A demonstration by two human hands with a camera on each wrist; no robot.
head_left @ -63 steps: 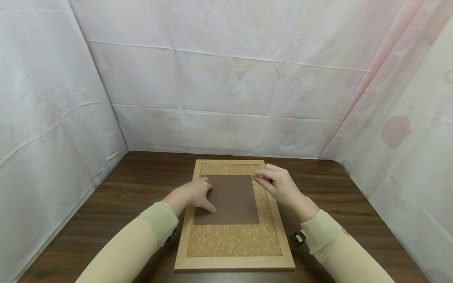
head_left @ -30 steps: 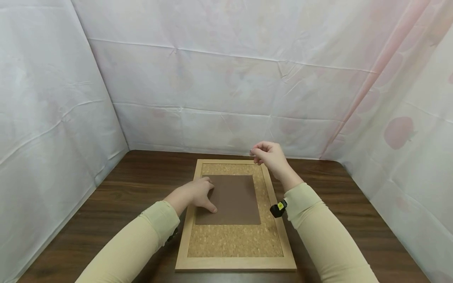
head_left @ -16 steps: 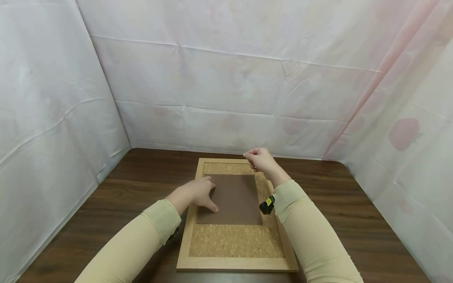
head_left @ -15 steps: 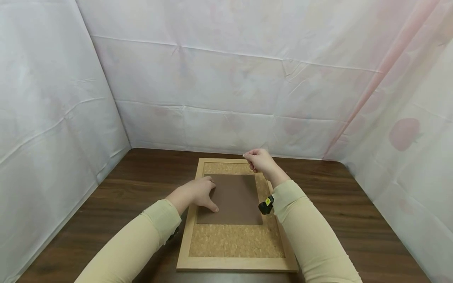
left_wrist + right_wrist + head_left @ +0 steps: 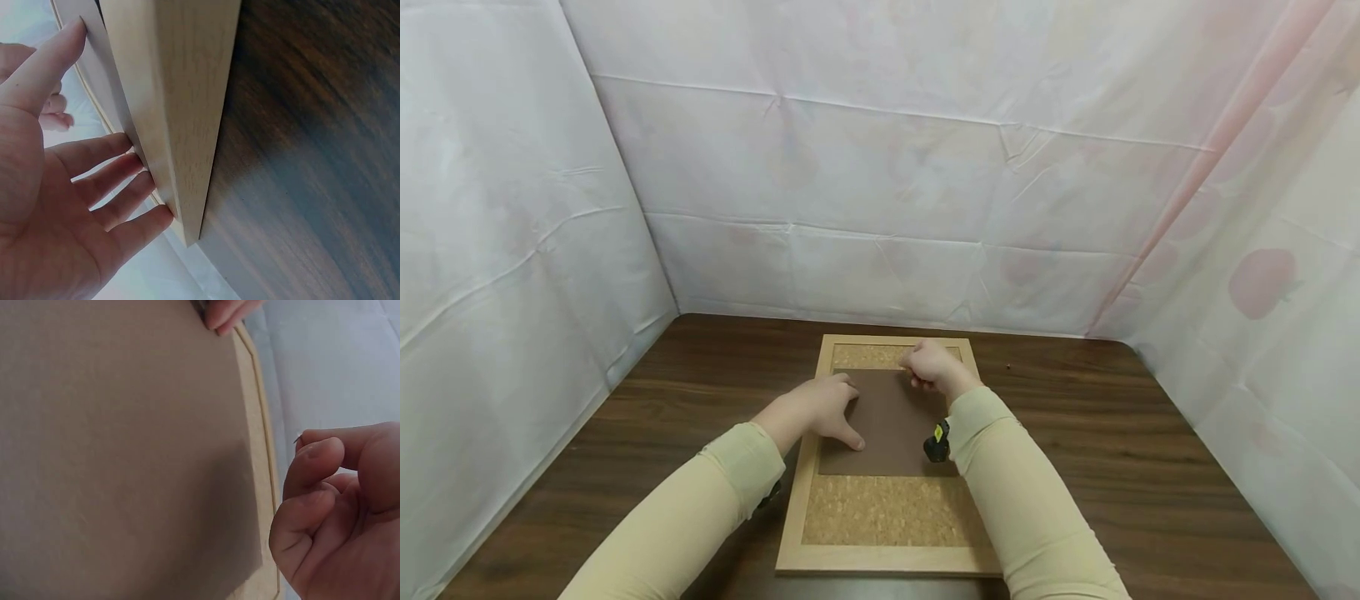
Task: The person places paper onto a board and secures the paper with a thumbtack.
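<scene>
Brown sheet (image 5: 887,421) stays under the flat left hand (image 5: 820,408); right hand (image 5: 931,367), pinching something tiny, has dropped onto it.

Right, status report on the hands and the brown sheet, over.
Left hand flat on brown sheet. Right hand pinching something tiny over its top edge. Nothing in the way.
</scene>
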